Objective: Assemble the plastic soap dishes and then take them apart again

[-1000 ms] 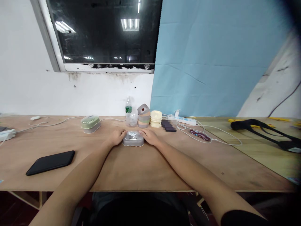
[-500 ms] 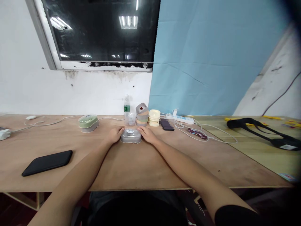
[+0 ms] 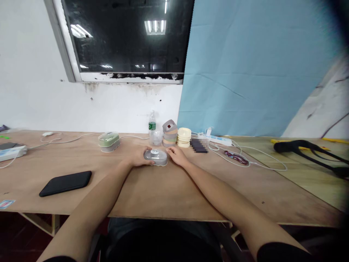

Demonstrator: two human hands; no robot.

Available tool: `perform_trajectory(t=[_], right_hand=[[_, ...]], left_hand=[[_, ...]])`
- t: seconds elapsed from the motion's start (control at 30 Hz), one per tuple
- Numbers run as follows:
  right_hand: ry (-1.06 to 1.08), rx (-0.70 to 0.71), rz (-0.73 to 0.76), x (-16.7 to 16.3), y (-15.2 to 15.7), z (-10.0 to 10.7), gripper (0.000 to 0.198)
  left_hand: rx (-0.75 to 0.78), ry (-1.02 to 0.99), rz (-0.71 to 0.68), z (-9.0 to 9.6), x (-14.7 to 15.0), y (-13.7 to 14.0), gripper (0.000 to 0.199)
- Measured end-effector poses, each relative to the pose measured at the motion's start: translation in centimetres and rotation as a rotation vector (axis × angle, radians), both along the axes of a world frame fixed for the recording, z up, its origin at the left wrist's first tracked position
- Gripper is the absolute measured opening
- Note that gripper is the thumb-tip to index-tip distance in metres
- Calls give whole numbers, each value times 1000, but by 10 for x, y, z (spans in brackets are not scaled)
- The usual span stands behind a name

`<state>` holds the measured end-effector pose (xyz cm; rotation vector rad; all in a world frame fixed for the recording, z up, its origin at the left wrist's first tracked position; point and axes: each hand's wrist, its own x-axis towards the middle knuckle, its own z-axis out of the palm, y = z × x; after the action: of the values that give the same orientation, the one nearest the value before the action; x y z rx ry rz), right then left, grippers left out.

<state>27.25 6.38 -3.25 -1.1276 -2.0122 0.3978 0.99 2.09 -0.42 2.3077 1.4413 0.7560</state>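
Note:
A small grey box with rounded corners and a clear lid (image 3: pixel 156 156) sits on the wooden table in front of me. My left hand (image 3: pixel 140 156) is closed around its left end, thumb along the front and fingers behind. Beside the right end is my right hand (image 3: pixel 176 155), its fingers loosely bent and open; whether the fingertips touch the box I cannot tell. Just behind stand a clear plastic cup-like piece (image 3: pixel 156 138), a stack of grey, tan and green tubs (image 3: pixel 169 136) and a stack of cream-coloured pieces (image 3: pixel 184 137).
A green-lidded box (image 3: pixel 109 141) stands at the left, behind a black flat case (image 3: pixel 65 183). A water bottle (image 3: pixel 152 123) is near the wall. Right of the stacks lie a dark flat object (image 3: pixel 199 145), a power strip (image 3: pixel 219 140), cables and a patterned maroon item (image 3: pixel 236 158).
My view has turned slightly left. My left hand has gone from resting at the box's side to wrapping its left end. My right hand has drawn slightly back from the right end.

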Motion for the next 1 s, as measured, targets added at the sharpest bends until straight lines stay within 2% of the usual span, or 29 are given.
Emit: perform_trajectory(t=[0.2, 0.4, 0.47, 0.6, 0.67, 0.87, 1.0], right_hand=[[83, -110, -54, 0, -3, 4, 34], [24, -61, -54, 0, -1, 2, 29], [10, -46, -51, 0, 0, 1, 27], [-22, -29, -54, -1, 1, 0, 26], [-37, -18, -55, -1, 1, 0, 25], [-119, 39, -87, -1, 1, 0, 24], [-170, 58, -162, -7, 6, 0, 23]], left_hand=[[-11, 112, 115, 3, -10, 5, 83], [60, 265, 521, 1, -32, 10, 90], [41, 216, 509, -3, -37, 12, 93], [-35, 19, 333, -10, -43, 18, 94], [-42, -4, 366, -11, -46, 20, 94], [3, 97, 843, -12, -54, 20, 92], [137, 175, 1031, -14, -54, 18, 84]])
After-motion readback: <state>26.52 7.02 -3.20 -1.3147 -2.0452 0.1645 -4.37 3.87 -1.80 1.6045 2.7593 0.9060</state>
